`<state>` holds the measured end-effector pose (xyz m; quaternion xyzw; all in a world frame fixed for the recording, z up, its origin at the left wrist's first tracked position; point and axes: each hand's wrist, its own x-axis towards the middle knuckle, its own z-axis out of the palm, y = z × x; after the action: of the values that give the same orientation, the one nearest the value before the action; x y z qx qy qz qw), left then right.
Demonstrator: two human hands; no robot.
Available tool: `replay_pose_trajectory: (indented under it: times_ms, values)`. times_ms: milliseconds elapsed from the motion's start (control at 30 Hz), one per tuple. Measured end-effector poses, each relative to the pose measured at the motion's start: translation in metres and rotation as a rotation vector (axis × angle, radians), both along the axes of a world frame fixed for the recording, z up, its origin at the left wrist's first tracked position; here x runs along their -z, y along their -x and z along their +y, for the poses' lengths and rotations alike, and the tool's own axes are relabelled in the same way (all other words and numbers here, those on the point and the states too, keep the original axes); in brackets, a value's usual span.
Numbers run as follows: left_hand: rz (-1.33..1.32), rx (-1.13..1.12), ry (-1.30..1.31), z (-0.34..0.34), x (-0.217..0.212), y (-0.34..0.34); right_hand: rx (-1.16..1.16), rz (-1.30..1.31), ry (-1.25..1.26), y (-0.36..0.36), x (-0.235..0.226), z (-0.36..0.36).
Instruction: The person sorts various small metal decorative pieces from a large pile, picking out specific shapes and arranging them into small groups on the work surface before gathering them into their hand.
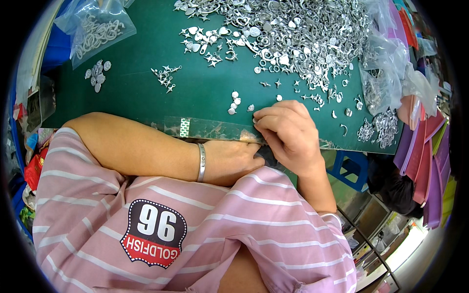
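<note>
- Landmark: main heap [312,39] of loose silver-coloured metal pieces, resting on the green table [132,93]. All positions below are referenced to this heap.
- Right hand [289,134]: on the person's side of the heap, at the table edge. Fingers bent; thumb and index fingertips drawn close together in a narrow posture. Whether a piece is gripped between the tips cannot be told.
- Left hand [232,158]: farther from the heap than the right hand, below the table edge. Fingers curled and partly hidden; whether they hold anything cannot be told. A metal bracelet [201,162] encircles the wrist.
- Round discs [234,101]: small group between the heap and the table edge, left of the right hand. A single disc [250,108] lies between this group and that hand; another disc [279,97] lies just beyond the knuckles, toward the heap.
- Star-shaped pieces [166,78]: separate cluster, left of the heap.
- Second disc cluster [97,75]: well apart from the heap, farther left.
- Clear bag [100,34] containing metal pieces: left of the heap.
- Small pile [386,127] of metal pieces: right of the heap, toward the person.
</note>
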<state>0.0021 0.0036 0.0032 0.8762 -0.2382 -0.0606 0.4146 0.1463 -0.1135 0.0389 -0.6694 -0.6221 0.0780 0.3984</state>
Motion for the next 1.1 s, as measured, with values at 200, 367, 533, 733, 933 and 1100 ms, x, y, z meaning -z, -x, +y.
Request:
replay_pose_trajectory:
  times_ms: [200, 367, 533, 733, 933, 1100]
  values:
    - [-0.004, -0.032, 0.054, -0.002, 0.006, 0.002, -0.061, 0.097, 0.126, -0.014, -0.01, -0.009]
    - [-0.041, -0.022, 0.033, -0.003, 0.008, 0.001, -0.034, -0.016, 0.039, -0.013, -0.003, 0.002]
    - [0.059, 0.025, 0.032, 0.0, 0.001, 0.001, -0.06, -0.097, 0.023, -0.004, -0.002, 0.015]
    - [-0.011, -0.037, 0.04, -0.003, 0.006, 0.002, -0.013, -0.047, -0.021, -0.018, 0.004, -0.002]
    - [0.105, 0.035, 0.003, 0.0, 0.003, 0.001, 0.041, -0.209, -0.01, -0.01, 0.0, 0.016]
    - [0.111, 0.043, 0.046, 0.0, 0.003, 0.0, 0.029, -0.095, -0.003, -0.013, 0.003, 0.004]
